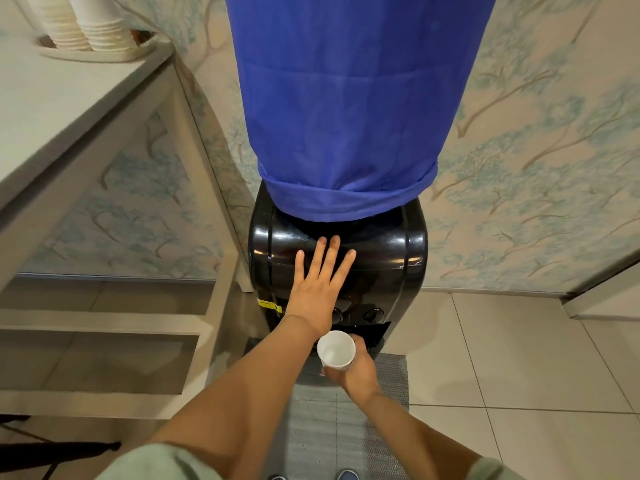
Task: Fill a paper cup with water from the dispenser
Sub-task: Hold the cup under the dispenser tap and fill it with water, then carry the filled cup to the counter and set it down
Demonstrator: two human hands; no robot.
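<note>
A black water dispenser point(388, 258) stands against the wall, and its bottle on top is wrapped in a blue cloth cover point(346, 105). My left hand point(317, 289) lies flat with fingers spread over the dispenser's front top, holding nothing. My right hand point(358, 372) grips a white paper cup point(335, 348) from below, upright, in front of the dispenser's tap area. The cup's inside looks white and I cannot tell if there is water in it. Two round tap knobs point(374, 314) show just beyond the cup; the left one is partly hidden by my wrist.
A beige shelf unit point(86, 109) stands to the left, with stacks of paper cups point(93, 26) in a tray on its top. A grey mat point(346, 427) lies on the tiled floor under the dispenser. Patterned wallpaper covers the wall behind.
</note>
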